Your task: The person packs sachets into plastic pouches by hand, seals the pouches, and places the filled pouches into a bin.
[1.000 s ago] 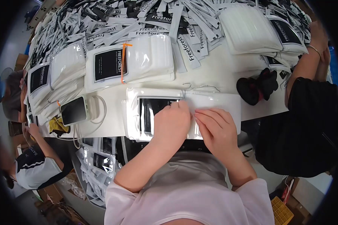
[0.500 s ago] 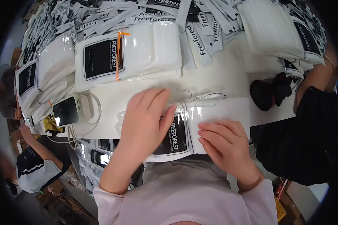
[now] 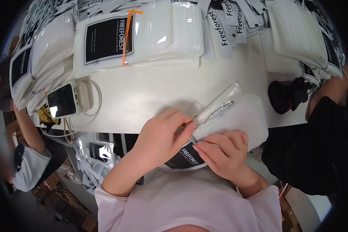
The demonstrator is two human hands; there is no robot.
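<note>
A bundle of clear plastic bags (image 3: 245, 118) lies tilted at the table's front edge, its black FREEFOREST label (image 3: 186, 157) overhanging toward my body. A thin dark tie (image 3: 216, 111) runs round its middle, with a loose end pointing up and right. My left hand (image 3: 164, 135) is closed, thumb and fingers pinched at the tie near the bundle's upper edge. My right hand (image 3: 225, 154) rests on the bundle beside the label, fingers curled together at the tie line; what its fingertips pinch is too small to make out.
Behind lies a large bag stack (image 3: 162, 34) with an orange tie. More stacks stand left (image 3: 54, 42) and right (image 3: 294, 34). A phone (image 3: 62, 101) with a cable sits at left, a black object (image 3: 284, 94) at right. A co-worker's arm (image 3: 330, 91) is at right, another person (image 3: 29, 127) at left.
The bundle has turned and slid toward my body, its right end swinging up. My left hand has come back from the bundle's left side to the tie. The view has shifted closer.
</note>
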